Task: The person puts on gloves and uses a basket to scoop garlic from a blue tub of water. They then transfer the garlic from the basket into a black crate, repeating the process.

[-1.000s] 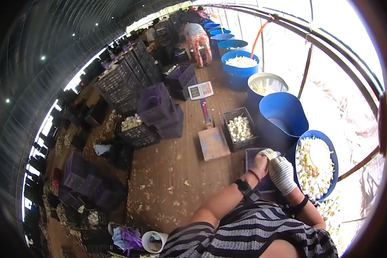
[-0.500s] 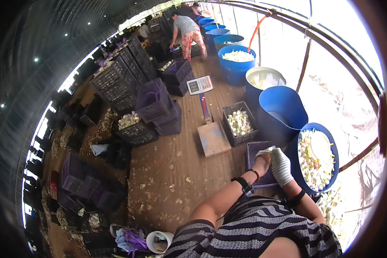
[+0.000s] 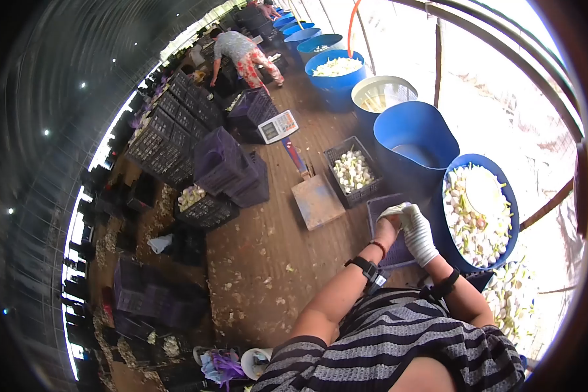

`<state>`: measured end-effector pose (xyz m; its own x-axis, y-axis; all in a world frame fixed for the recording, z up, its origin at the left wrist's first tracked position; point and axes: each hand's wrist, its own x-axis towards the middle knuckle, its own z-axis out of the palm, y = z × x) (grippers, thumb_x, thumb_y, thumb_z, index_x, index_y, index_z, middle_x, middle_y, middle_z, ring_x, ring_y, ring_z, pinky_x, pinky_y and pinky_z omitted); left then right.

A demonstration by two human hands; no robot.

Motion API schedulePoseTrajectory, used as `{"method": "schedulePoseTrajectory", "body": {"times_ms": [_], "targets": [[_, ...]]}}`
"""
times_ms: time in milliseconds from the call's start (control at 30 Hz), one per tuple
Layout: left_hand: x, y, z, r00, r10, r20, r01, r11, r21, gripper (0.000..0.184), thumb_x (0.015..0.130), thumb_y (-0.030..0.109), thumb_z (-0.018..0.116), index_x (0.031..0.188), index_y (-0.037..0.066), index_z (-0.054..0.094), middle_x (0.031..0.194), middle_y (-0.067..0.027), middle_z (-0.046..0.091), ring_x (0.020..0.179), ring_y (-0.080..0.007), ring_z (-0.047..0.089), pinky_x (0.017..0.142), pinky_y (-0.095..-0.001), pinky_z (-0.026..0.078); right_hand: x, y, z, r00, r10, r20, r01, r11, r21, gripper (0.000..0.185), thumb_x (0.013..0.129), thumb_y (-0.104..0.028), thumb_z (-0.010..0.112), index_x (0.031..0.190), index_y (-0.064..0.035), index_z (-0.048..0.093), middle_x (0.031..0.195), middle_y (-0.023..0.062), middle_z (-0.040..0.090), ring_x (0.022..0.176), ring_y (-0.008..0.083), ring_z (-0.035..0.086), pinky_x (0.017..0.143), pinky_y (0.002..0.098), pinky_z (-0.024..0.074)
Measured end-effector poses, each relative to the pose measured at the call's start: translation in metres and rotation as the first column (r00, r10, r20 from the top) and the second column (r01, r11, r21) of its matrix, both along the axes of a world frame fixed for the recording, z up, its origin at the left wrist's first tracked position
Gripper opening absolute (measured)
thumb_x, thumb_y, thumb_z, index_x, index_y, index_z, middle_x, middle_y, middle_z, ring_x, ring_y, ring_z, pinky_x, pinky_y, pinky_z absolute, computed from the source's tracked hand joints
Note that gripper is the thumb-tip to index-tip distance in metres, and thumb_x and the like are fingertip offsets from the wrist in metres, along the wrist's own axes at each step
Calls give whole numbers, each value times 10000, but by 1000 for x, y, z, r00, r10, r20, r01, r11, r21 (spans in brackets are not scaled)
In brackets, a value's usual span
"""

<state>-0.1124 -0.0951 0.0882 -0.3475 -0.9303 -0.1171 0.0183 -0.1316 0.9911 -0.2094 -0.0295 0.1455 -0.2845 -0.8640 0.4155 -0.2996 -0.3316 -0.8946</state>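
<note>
My right hand (image 3: 419,236) wears a white striped knit glove. Its fingers are pinched together at the fingertips of my left hand (image 3: 390,226), where more white glove cloth (image 3: 394,210) covers the left fingers. The left wrist and back of the hand are bare, and its fingers are hidden in the cloth. Both hands hover over a purple plastic crate (image 3: 396,260) whose inside is mostly hidden. Just right of them stands a blue tub (image 3: 515,228) full of white bulbs (image 3: 470,235) with greenish stems, a pale round lid or bowl (image 3: 484,197) lying on top.
Ahead sits a dark crate of bulbs (image 3: 353,171) beside a platform scale (image 3: 317,201) with its display (image 3: 278,127). Blue tubs (image 3: 417,134) line the right side. Stacked crates (image 3: 225,163) stand left. A person (image 3: 238,55) bends over farther back.
My view has turned, so the scene sits higher and farther left. The white cloth now covers more of my left fingers. The far person has bent lower.
</note>
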Motion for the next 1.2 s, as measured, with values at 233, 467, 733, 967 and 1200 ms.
{"method": "schedulePoseTrajectory", "body": {"times_ms": [233,467,733,967,1200], "targets": [[-90,6,-33,847,-110,520,371,822,-431,222,933,127,466,1059,19,614,983,-167,670,935,-271,645,805,-359,499,-92,16,-40,984,-146,-103,163,969,185,93,894,-6,569,971,-57,562,800,155,589,713,296,575,694,350,485],[-194,18,-13,384,-133,914,551,827,-111,244,878,159,510,1039,55,662,1085,-195,662,1004,-310,643,835,-413,504,-187,16,-78,971,-173,-166,221,912,346,86,896,-70,575,970,-28,587,861,182,616,787,312,573,745,396,474],[-209,-30,26,833,140,-536,87,923,376,326,854,125,606,1164,28,583,1001,-53,636,904,-174,609,831,-312,504,-230,2,-6,824,-84,-561,177,978,114,120,744,-64,573,864,-64,578,833,156,612,780,353,601,642,464,463],[-202,-16,63,845,-77,-528,235,942,239,510,988,152,383,1455,-37,302,1466,-176,395,1328,-223,425,1065,-333,388,-208,2,36,866,-151,-477,99,986,-133,213,755,-106,594,967,-90,579,833,92,579,746,291,568,628,402,455],[-194,-8,63,878,-207,-431,249,968,43,483,1014,195,385,1476,99,283,1464,-133,387,1313,-205,406,1049,-376,415,-186,23,30,829,-117,-547,63,991,-116,266,756,-127,574,1019,-92,592,849,77,583,803,266,586,648,375,472]]}}
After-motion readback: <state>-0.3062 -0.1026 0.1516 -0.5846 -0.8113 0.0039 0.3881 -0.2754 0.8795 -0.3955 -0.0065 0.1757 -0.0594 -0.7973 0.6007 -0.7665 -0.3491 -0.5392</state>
